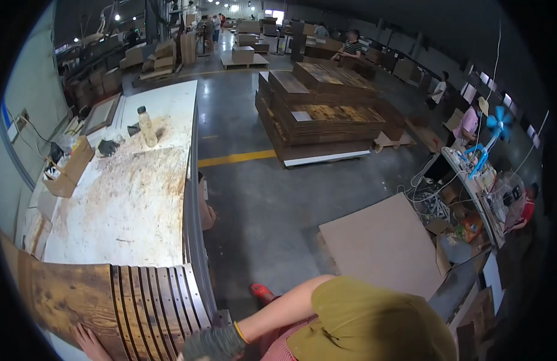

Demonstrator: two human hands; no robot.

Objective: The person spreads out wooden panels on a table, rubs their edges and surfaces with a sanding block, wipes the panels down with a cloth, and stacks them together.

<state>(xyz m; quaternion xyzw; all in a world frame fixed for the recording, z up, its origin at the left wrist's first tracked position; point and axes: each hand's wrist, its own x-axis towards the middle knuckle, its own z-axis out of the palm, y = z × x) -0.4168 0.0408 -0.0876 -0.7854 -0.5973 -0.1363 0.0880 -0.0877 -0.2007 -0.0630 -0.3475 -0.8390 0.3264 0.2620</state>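
A stack of dark brown wood-grain panels [71, 289] lies across the near end of a worn white worktable [125, 207], their edges fanned out in steps toward the right. My left hand [91, 343] rests on the top panel at the lower edge of the picture, fingers stretched out and holding nothing. Small holes dot the stepped edges. My right hand [212, 344], in a dark grey glove with a yellow cuff, is by the right ends of the panels. Its fingers run out of the picture, so their grip is hidden.
On the table stand a clear bottle [147, 126], a dark crumpled cloth [108, 147] and a cardboard box of small items [71, 171]. Stacked brown panels [326, 114] sit ahead on the floor. A flat brown board [383, 243] lies to the right, near a cluttered bench with a blue fan [499, 123].
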